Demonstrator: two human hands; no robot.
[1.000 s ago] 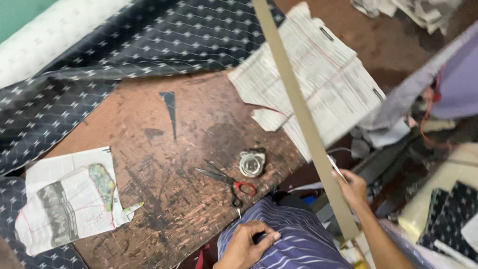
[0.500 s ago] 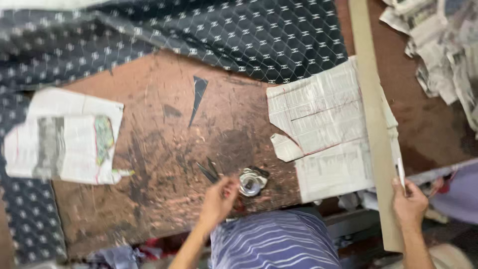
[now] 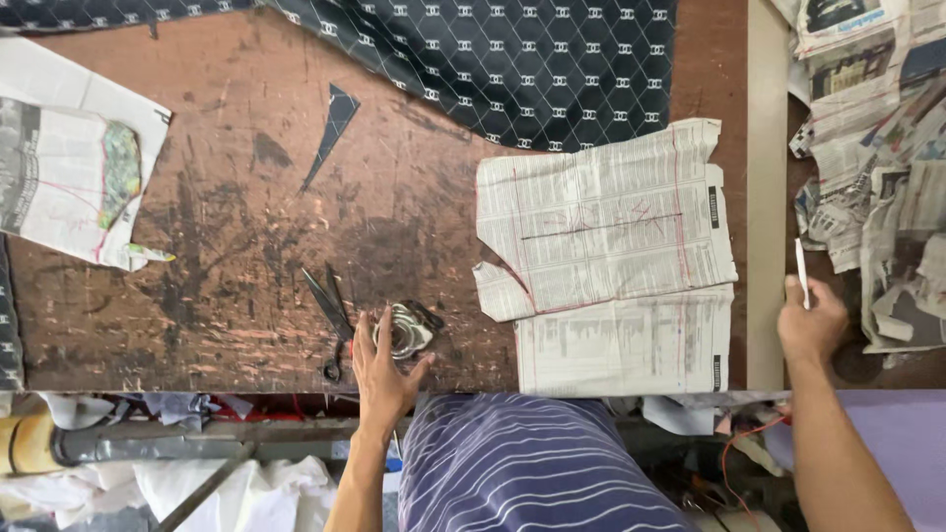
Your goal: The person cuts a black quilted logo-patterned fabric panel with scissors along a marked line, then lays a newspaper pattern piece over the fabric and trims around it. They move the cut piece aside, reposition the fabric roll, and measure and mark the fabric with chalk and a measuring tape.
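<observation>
My left hand [image 3: 382, 372] reaches over the near edge of a scratched brown table [image 3: 246, 227], fingers spread around a small shiny round metal object [image 3: 406, 331]. Dark scissors [image 3: 332, 317] lie just left of that hand. My right hand [image 3: 810, 323] holds a thin white stick, like chalk or a pencil [image 3: 801, 272], and rests beside a long pale wooden straightedge [image 3: 766, 187]. A newspaper pattern piece [image 3: 606, 236] with red lines lies between my hands, with a second sheet [image 3: 626, 345] below it.
Dark patterned fabric [image 3: 512, 59] covers the table's far side. A small dark fabric scrap [image 3: 333, 123] lies mid-table. Folded newspaper [image 3: 69, 177] sits at the left. Crumpled newspapers [image 3: 877, 148] pile at the right. My striped shirt [image 3: 532, 463] is below.
The view has swung so the table lies square. My left hand went from my shirt up to the shiny round object. My right hand stays at the straightedge with the white stick.
</observation>
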